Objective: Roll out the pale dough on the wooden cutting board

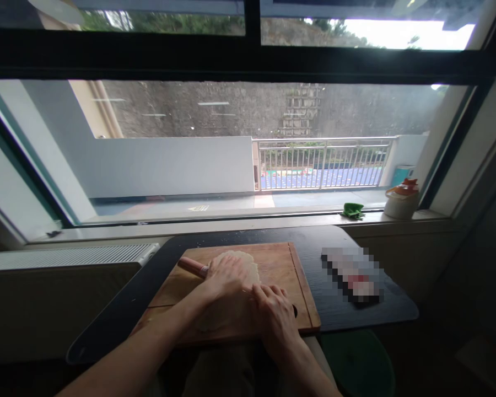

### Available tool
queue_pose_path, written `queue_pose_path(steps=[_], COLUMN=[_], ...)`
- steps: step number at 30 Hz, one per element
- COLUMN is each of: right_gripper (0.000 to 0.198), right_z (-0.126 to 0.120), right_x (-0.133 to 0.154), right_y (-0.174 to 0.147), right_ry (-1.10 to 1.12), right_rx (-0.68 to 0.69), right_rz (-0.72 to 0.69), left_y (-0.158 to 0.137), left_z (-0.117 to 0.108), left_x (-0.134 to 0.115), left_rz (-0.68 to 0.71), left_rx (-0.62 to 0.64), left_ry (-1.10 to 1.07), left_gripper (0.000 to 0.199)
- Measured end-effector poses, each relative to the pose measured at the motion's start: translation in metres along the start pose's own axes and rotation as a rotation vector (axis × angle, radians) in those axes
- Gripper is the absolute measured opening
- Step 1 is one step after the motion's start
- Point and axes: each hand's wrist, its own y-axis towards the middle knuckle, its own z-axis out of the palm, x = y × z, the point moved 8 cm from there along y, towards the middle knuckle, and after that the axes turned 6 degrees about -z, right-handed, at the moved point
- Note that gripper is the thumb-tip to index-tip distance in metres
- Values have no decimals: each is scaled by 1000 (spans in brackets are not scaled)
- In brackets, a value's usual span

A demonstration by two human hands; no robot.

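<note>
A flattened sheet of pale dough lies on a wooden cutting board. Across it, at a slant, runs a wooden rolling pin, whose left end sticks out past my left hand. That hand is over the pin, its fingers somewhat smeared by motion. My right hand is at the pin's nearer right end with its fingers bent over it. Both hands hide most of the pin and part of the dough.
The board rests on a dark table by a window. A blurred-out flat object lies to the right. On the sill are a green item and a whitish pot. A radiator is at left, a green stool below right.
</note>
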Motion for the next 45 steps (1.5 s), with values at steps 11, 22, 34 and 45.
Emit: queue_pose_path(steps=[11, 22, 34, 45], right_gripper=[22, 48, 29, 37], right_z=[11, 27, 59, 56], right_x=[-22, 9, -23, 11], right_y=[16, -29, 8, -23], right_ry=[-39, -40, -47, -78], right_rx=[-86, -296, -363, -387], right_rz=[0, -182, -160, -248], left_y=[54, -42, 44, 4], left_z=[17, -1, 27, 17], left_x=[-12, 17, 106, 106], left_rz=[-22, -50, -419, -354], left_rx=[56, -39, 112, -14], left_ry=[-54, -113, -172, -128], left_gripper=[49, 50, 66, 55])
